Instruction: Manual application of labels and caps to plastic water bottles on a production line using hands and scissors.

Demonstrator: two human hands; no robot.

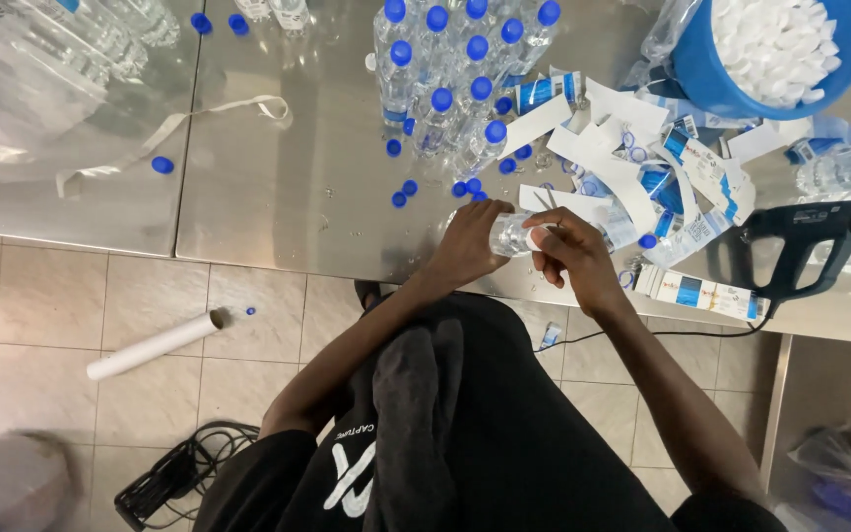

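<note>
A loose heap of white and blue paper label strips (642, 172) covers the steel table (278, 187) from about one to three o'clock of the hands, some curled, some flat. One flat white-and-blue label strip (696, 293) lies at four o'clock, just beside the black heat gun (805, 241), whose cord runs off the table edge. At one o'clock, cut by the top edge, stands a round blue plastic tub (701, 69) heaped with white caps. A cluster of clear plastic bottles with blue caps (460, 79) stands at twelve o'clock, and loose blue caps (465, 185) are scattered before it. A long pale strip (164, 133) lies at ten o'clock.

The small clear plastic bottle (512, 234) lies sideways between the hands, at the near table edge. The left hand (470, 241) is curled around one end, fingers closed on it. The right hand (573, 251) grips the other end, fingers bent over it. Most of the bottle is hidden by both hands; whether it has a cap I cannot tell.

On the tiled floor at eight o'clock lie a white tube (155, 345) and a blurred black cable tangle (164, 473).
</note>
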